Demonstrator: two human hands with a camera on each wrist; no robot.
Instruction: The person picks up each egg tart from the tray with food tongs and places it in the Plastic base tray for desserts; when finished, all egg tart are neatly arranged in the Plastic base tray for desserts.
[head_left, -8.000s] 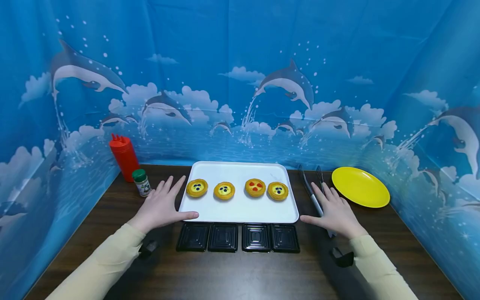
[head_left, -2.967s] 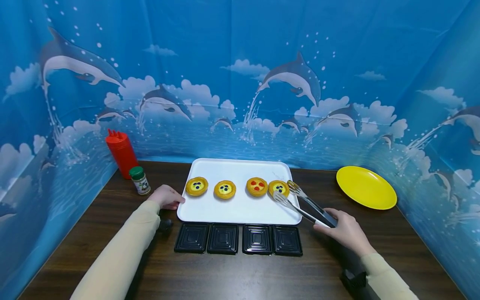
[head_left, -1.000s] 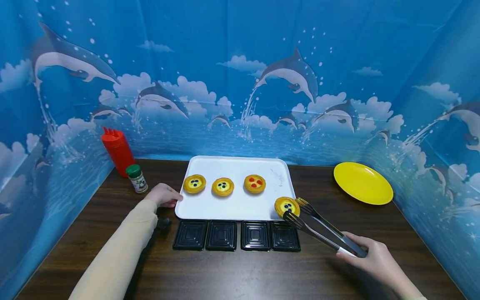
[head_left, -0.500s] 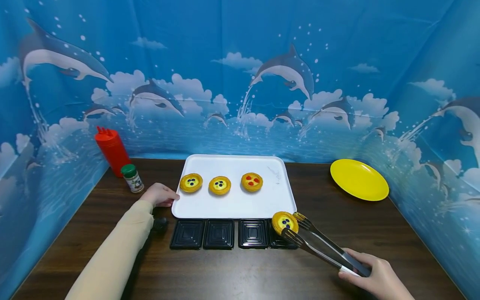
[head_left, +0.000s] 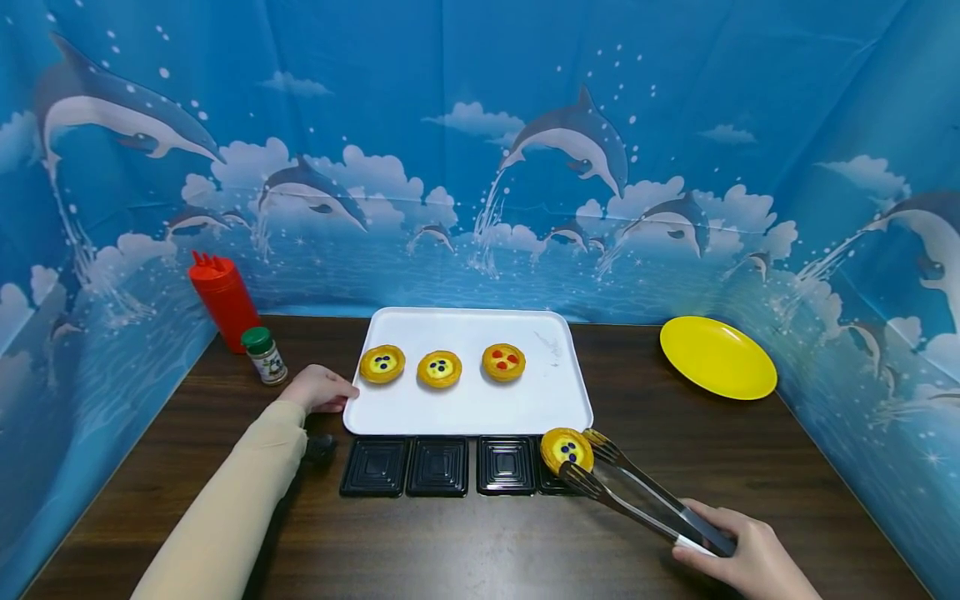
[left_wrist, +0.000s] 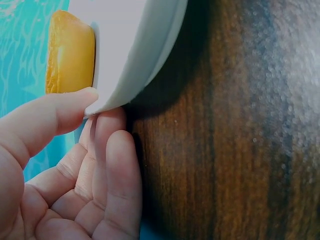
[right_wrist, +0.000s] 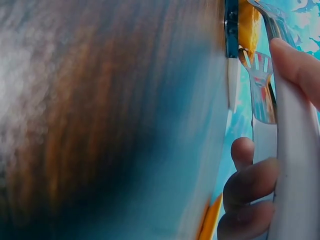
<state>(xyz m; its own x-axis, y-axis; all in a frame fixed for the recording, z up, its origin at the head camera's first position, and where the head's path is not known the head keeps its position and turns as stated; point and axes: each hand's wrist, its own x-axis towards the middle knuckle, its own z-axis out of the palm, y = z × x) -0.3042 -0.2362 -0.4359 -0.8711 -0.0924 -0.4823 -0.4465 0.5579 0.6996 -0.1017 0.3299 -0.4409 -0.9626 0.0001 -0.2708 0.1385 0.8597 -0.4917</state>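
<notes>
My left hand [head_left: 318,387] pinches the left edge of the white tray [head_left: 480,415] between thumb and fingers, as the left wrist view shows. Three tarts lie on that tray: two with blueberry-like dots [head_left: 382,364] [head_left: 439,369] and one with red pieces [head_left: 503,362]. With my right hand [head_left: 753,558] I grip metal tongs [head_left: 648,504], whose fork-like ends close around another blue-dotted tart [head_left: 567,451]. This tart is at the rightmost black square dish [head_left: 551,483] and covers much of it; whether it touches the dish's base I cannot tell.
Several black square dishes [head_left: 438,468] line up along the tray's front edge. A red squeeze bottle [head_left: 225,293] and a green-capped shaker [head_left: 265,357] stand at the left. On the right lies a yellow plate [head_left: 718,358]. Behind the table hangs a blue dolphin curtain [head_left: 480,167].
From spread-out hands, the left took the tray's edge and the right picked up the tongs. The rightmost tart was gripped and carried forward to the dish; in the last half second it shifted slightly.
</notes>
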